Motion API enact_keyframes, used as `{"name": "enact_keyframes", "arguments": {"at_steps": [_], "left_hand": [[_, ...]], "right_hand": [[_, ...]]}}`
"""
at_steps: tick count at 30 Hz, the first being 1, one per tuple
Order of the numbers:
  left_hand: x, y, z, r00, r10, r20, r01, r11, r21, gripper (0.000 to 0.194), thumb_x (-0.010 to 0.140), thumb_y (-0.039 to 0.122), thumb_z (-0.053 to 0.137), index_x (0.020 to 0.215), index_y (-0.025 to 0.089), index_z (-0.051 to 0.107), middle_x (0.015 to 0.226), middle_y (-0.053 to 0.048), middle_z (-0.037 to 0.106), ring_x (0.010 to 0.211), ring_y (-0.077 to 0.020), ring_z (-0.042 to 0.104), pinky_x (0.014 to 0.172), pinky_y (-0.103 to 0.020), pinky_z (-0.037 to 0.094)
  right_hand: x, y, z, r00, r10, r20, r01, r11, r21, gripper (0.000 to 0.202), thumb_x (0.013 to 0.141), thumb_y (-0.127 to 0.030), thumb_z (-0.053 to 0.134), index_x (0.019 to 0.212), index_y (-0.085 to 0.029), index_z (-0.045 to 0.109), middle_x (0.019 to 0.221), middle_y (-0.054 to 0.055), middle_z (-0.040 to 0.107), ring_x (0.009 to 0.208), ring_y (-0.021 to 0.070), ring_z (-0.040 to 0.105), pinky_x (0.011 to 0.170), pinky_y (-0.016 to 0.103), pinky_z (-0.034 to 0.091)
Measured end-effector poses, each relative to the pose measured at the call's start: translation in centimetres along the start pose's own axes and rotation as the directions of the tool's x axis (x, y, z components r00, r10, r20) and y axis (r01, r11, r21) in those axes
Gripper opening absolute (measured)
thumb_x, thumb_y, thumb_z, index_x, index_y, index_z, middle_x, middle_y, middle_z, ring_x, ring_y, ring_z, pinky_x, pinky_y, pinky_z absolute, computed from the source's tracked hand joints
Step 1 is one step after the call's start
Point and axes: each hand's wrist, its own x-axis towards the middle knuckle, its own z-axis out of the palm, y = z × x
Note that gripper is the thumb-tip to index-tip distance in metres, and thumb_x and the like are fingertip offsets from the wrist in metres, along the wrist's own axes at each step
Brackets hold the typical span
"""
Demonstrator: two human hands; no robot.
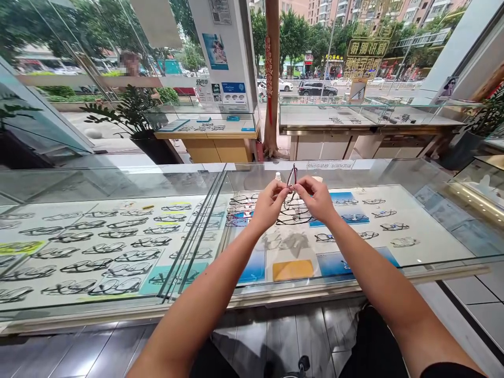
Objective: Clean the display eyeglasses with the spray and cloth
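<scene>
My left hand (271, 203) and my right hand (316, 198) meet above the glass display case (244, 170), both closed on one pair of glasses (292, 176). The glasses are dark with a reddish tint and are tipped up on end between my fingertips. Which part each hand pinches is too small to make out. Just behind my left hand stands a small white bottle (277, 177). Under and beside my hands lie several dark-framed glasses (297, 216). A yellow-orange cloth or pouch (292, 270) lies nearer to me.
Rows of eyeglasses (79, 237) fill the case on the left, and more frames (395, 227) lie to the right. Behind are a wooden post (271, 105), further display cabinets (326, 118) and a potted plant (129, 113). A person (129, 65) is beyond the window.
</scene>
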Motion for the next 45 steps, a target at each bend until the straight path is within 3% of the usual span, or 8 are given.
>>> {"name": "enact_keyframes", "arguments": {"at_steps": [7, 16, 23, 29, 34, 39, 45], "left_hand": [[0.0, 0.2, 0.0, 0.999, -0.032, 0.019, 0.033, 0.998, -0.062, 0.054, 0.097, 0.075, 0.074, 0.095, 0.022, 0.065, 0.097, -0.007, 0.071, 0.093, -0.0207, 0.070, 0.079, -0.032, 0.062], [-0.2, 0.6, 0.3, 0.999, -0.024, 0.023, 0.025, 0.997, -0.066, 0.054, 0.099, 0.075, 0.072, 0.097, 0.021, 0.066, 0.101, -0.008, 0.075, 0.094, -0.0203, 0.072, 0.078, -0.034, 0.066], [-0.1, 0.8, 0.2, 1.000, -0.026, 0.011, 0.026, 0.997, -0.073, 0.051, 0.099, 0.072, 0.074, 0.097, 0.021, 0.066, 0.103, -0.009, 0.076, 0.102, -0.0228, 0.074, 0.079, -0.033, 0.066], [0.0, 0.8, -0.3, 0.999, 0.019, -0.033, -0.018, 1.000, 0.024, 0.040, 0.105, 0.062, 0.070, 0.099, 0.022, 0.069, 0.105, -0.009, 0.077, 0.099, -0.0222, 0.072, 0.079, -0.033, 0.063], [-0.1, 0.8, -0.3, 0.996, 0.045, -0.071, -0.036, 0.992, 0.123, 0.033, 0.106, 0.055, 0.069, 0.098, 0.023, 0.072, 0.105, -0.009, 0.078, 0.096, -0.0222, 0.071, 0.077, -0.032, 0.058], [-0.1, 0.7, -0.3, 0.997, 0.055, -0.054, -0.045, 0.984, 0.175, 0.030, 0.108, 0.051, 0.065, 0.099, 0.022, 0.071, 0.104, -0.009, 0.079, 0.094, -0.0213, 0.071, 0.078, -0.032, 0.057], [0.0, 0.2, -0.4, 0.998, 0.037, -0.059, -0.029, 0.990, 0.135, 0.033, 0.107, 0.055, 0.067, 0.099, 0.023, 0.070, 0.104, -0.009, 0.079, 0.099, -0.0231, 0.072, 0.078, -0.033, 0.058]], "right_hand": [[0.0, -0.4, -0.4, 0.999, 0.010, 0.032, -0.008, 0.998, -0.059, 0.053, 0.104, -0.076, 0.060, 0.088, -0.026, 0.064, 0.078, 0.002, 0.065, 0.070, 0.0193, 0.052, 0.069, 0.036, 0.042], [-0.1, -0.2, -0.8, 0.999, -0.023, 0.038, 0.024, 0.999, -0.025, 0.039, 0.107, -0.059, 0.063, 0.088, -0.025, 0.063, 0.079, 0.000, 0.062, 0.069, 0.0175, 0.050, 0.068, 0.035, 0.039], [0.0, -0.5, -1.1, 1.000, -0.005, 0.029, 0.007, 0.997, -0.073, 0.042, 0.105, -0.064, 0.063, 0.087, -0.026, 0.063, 0.076, 0.000, 0.061, 0.067, 0.0179, 0.048, 0.067, 0.036, 0.040], [-0.2, -0.2, -1.5, 0.998, -0.040, -0.055, 0.030, 0.982, -0.186, 0.035, 0.109, -0.058, 0.060, 0.092, -0.027, 0.066, 0.073, 0.000, 0.064, 0.065, 0.0186, 0.053, 0.068, 0.035, 0.041], [-0.6, 0.2, -1.5, 0.978, -0.009, -0.207, -0.068, 0.930, -0.362, 0.037, 0.113, -0.060, 0.051, 0.103, -0.028, 0.067, 0.060, -0.002, 0.064, 0.055, 0.0216, 0.060, 0.069, 0.036, 0.044], [-0.6, 0.0, -1.4, 0.941, -0.071, -0.332, -0.067, 0.921, -0.385, 0.031, 0.114, -0.051, 0.051, 0.112, -0.026, 0.068, 0.098, 0.009, 0.087, 0.078, 0.0267, 0.079, 0.074, 0.038, 0.051], [-0.5, -0.1, -1.2, 0.924, -0.125, -0.361, -0.016, 0.931, -0.364, 0.028, 0.107, -0.048, 0.061, 0.128, -0.028, 0.059, 0.136, 0.014, 0.082, 0.094, 0.0288, 0.080, 0.084, 0.046, 0.058]]}}
